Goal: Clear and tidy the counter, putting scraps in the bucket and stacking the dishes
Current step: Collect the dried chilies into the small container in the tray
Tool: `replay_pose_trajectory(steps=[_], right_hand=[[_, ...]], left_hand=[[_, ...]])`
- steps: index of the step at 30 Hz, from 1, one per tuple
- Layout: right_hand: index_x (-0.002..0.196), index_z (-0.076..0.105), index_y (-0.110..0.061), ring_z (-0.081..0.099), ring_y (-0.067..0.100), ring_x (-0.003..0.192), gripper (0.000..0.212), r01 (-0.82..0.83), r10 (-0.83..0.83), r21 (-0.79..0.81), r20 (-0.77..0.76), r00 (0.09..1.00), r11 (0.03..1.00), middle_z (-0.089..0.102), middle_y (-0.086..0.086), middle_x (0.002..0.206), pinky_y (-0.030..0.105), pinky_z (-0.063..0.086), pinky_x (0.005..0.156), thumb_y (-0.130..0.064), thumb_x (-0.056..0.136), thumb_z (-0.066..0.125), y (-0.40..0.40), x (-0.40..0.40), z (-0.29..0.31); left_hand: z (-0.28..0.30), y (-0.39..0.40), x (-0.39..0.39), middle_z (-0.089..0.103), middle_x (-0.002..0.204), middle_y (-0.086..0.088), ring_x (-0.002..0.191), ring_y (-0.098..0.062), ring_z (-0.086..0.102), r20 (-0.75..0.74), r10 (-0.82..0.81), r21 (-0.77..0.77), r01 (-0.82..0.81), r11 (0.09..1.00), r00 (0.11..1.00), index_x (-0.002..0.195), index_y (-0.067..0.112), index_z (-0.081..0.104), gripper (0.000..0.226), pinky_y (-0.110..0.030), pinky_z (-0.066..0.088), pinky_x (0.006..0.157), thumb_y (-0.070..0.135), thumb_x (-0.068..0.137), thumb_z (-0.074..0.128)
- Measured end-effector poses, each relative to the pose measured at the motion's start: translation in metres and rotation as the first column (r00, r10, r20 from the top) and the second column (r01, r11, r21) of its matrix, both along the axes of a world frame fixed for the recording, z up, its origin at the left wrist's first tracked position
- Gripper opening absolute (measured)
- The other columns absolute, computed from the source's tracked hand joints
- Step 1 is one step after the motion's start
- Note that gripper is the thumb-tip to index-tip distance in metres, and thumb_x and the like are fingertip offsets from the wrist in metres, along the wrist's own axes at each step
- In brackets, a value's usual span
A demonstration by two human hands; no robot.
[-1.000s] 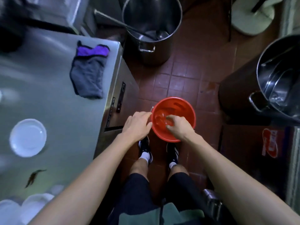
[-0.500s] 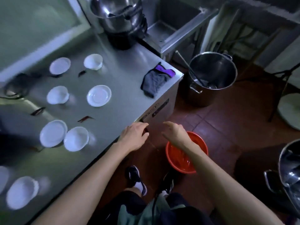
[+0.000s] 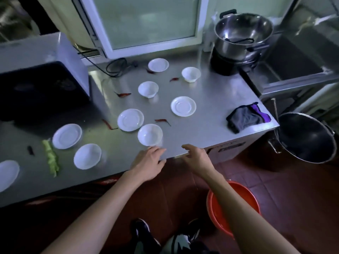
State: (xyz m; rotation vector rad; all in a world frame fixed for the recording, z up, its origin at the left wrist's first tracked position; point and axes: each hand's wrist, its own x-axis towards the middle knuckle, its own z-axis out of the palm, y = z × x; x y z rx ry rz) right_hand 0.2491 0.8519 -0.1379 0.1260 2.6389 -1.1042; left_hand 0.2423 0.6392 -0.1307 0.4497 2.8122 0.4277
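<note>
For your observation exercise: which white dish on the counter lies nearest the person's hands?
The bowl at the counter's front edge, just beyond the left hand; every other dish sits farther back or left.

You have white saucers and small bowls scattered upright, unstacked, across the steel bench, dried red chillies between them, a green scrap near its left front edge, and the orange bucket on the floor below.

the counter is brushed steel, softly reflective; the dishes glossy white (ceramic or plastic, unclear); the bucket shiny red plastic.
</note>
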Motion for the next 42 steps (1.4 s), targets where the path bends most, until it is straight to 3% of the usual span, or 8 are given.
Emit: replay_pose_trajectory(steps=[6,12,19,23,29,35,39,42], right_hand=[[0.136,0.059,-0.02,0.059,0.02,0.12,0.045,-0.105,0.108,0.06,-0.052,0.993,0.993,0.064,0.001,0.132,0.033,0.048,0.095,-0.027,0.091,0.066,-0.074,-0.009,0.009],[0.133,0.062,-0.022,0.064,0.023,0.105,0.044,-0.09,0.099,0.095,-0.085,0.992,0.991,0.068,0.008,0.122,0.027,0.046,0.082,-0.024,0.09,0.067,-0.131,-0.013,0.018],[0.131,0.064,-0.023,0.062,0.023,0.112,0.038,-0.019,0.025,0.042,-0.134,0.991,0.999,0.067,0.004,0.126,0.031,0.05,0.092,-0.027,0.092,0.065,-0.177,-0.026,0.022],[0.125,0.067,-0.024,0.063,0.021,0.103,0.033,0.033,-0.03,0.014,-0.152,0.988,0.999,0.069,0.001,0.122,0.03,0.049,0.088,-0.026,0.092,0.063,-0.178,-0.04,0.024],[0.119,0.068,-0.02,0.063,0.019,0.106,0.027,0.062,-0.069,-0.051,-0.143,0.987,0.997,0.063,-0.006,0.127,0.037,0.052,0.092,-0.018,0.092,0.061,-0.167,-0.066,0.019],[0.12,0.07,-0.02,0.062,0.012,0.1,0.029,0.106,-0.117,-0.088,-0.129,0.985,0.99,0.067,-0.004,0.123,0.02,0.044,0.087,-0.014,0.093,0.062,-0.147,-0.118,0.001],[0.117,0.072,-0.022,0.062,0.009,0.102,0.028,0.1,-0.106,-0.079,-0.07,0.992,0.992,0.07,-0.013,0.116,0.021,0.047,0.09,-0.014,0.093,0.06,-0.121,-0.156,-0.022],[0.112,0.07,-0.015,0.066,0.008,0.101,0.021,0.121,-0.125,-0.098,-0.035,0.992,0.988,0.07,-0.023,0.098,0.013,0.047,0.085,-0.014,0.092,0.064,-0.103,-0.182,-0.041]], left_hand=[[0.009,-0.073,0.008,0.052,0.142,0.005,0.13,-0.021,0.044,0.007,0.101,0.011,-0.101,0.995,0.995,0.142,0.026,0.046,0.048,-0.042,0.04,0.105,0.037,0.096,0.052],[0.016,-0.137,0.006,0.048,0.146,0.004,0.135,-0.02,0.04,0.002,0.138,0.031,-0.138,0.99,0.99,0.143,0.024,0.046,0.048,-0.04,0.037,0.108,0.038,0.097,0.05],[0.029,-0.164,-0.008,0.05,0.145,0.002,0.133,-0.022,0.042,-0.042,0.119,0.079,-0.115,0.99,0.992,0.143,0.023,0.045,0.048,-0.044,0.04,0.105,0.039,0.098,0.048],[0.028,-0.177,-0.022,0.055,0.137,-0.001,0.126,-0.025,0.047,-0.052,0.124,0.097,-0.119,0.988,0.991,0.136,0.022,0.049,0.044,-0.044,0.043,0.101,0.038,0.095,0.049],[0.017,-0.183,-0.053,0.056,0.137,0.0,0.126,-0.025,0.048,-0.02,0.13,0.104,-0.127,0.986,0.991,0.137,0.025,0.048,0.045,-0.045,0.044,0.1,0.035,0.094,0.049],[0.008,-0.156,-0.109,0.062,0.125,-0.003,0.117,-0.028,0.052,-0.005,0.107,0.093,-0.107,0.99,0.994,0.121,0.016,0.055,0.032,-0.045,0.049,0.09,0.034,0.095,0.05],[-0.004,-0.131,-0.153,0.06,0.13,0.0,0.12,-0.028,0.052,0.018,0.086,0.041,-0.087,0.995,0.996,0.128,0.018,0.054,0.036,-0.044,0.046,0.092,0.036,0.097,0.047],[-0.015,-0.112,-0.184,0.06,0.132,0.0,0.121,-0.026,0.051,0.049,0.079,0.012,-0.08,0.997,0.996,0.128,0.018,0.055,0.036,-0.044,0.045,0.093,0.035,0.098,0.046]])
